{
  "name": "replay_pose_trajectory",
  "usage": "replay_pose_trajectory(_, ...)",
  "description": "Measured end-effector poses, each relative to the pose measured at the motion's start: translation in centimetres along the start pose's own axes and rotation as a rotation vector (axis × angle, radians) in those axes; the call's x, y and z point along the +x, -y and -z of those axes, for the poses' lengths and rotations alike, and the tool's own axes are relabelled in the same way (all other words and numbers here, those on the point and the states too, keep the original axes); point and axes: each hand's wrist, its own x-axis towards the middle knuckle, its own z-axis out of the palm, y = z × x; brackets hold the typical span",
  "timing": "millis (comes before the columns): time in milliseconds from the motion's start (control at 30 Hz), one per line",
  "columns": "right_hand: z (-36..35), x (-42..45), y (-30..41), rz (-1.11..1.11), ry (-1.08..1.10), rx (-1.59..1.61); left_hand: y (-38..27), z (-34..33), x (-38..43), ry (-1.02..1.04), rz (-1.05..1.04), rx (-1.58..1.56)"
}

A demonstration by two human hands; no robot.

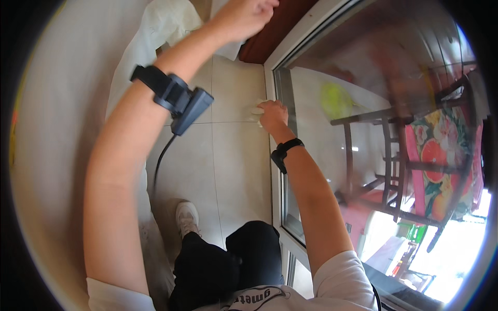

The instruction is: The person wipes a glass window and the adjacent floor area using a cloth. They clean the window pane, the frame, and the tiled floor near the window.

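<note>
My right hand (275, 116) is beside the white frame (277, 186) of a glass door. Its fingers are closed on a pale cloth or wipe (257, 110), which is partly hidden and blurred. Higher up, my left hand (255, 15) reaches to the upper edge of the view in front of a reddish-brown wooden panel (268, 41). Its fingers look curled, but motion blur and the picture's edge hide whether they hold anything. The glass pane (311, 147) of the door lies to the right of my right hand.
A pale curtain or cloth cover (134, 74) hangs along the left side. Light floor tiles (237, 167) lie below, with my shoe (187, 217) on them. Through the glass show a dark chair frame (385, 155), a fruit-patterned cloth (437, 159) and a yellow-green object (335, 100). A cable (158, 163) hangs from my left wrist device (183, 97).
</note>
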Motion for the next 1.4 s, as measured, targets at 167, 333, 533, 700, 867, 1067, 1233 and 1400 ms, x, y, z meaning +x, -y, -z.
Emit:
replay_pose_trajectory(167, -0.5, 5.0, -1.1, 0.193, -0.246, -0.170, 8.7, -6.3, -9.3, -0.120, 0.209, -0.116)
replay_pose_trajectory(333, -0.8, 10.6, -1.1, 0.256, -0.376, -0.291, 13.8, -10.5, -16.9, -0.160, 0.470, -0.267)
replay_pose_trajectory(533, -1.6, 14.7, -2.1, 0.180, -0.189, -0.478, 14.8, -10.5, -22.0, -0.144, 0.644, -0.256)
replay_pose_trajectory(700, -3.7, 15.0, -2.9, 0.309, -0.159, -0.642, 15.3, -10.1, -24.9, -0.160, 0.716, -0.251)
replay_pose_trajectory(867, -5.7, 15.5, -4.3, 0.382, -0.240, -0.647, 14.6, -10.5, -27.0, -0.187, 0.755, -0.289)
replay_pose_trajectory(1067, -7.3, 12.6, -3.5, 0.342, -0.185, -0.660, 13.5, -10.3, -28.4, -0.202, 0.775, -0.292)
replay_pose_trajectory(1233, -9.7, 8.7, -2.9, 0.283, -0.106, -0.698, 13.9, -11.8, -30.0, -0.250, 0.774, -0.360)
replay_pose_trajectory(1400, -13.6, 0.6, -1.8, 0.055, -0.035, -0.202, 13.5, -12.8, -30.2, -0.240, 0.790, -0.347)
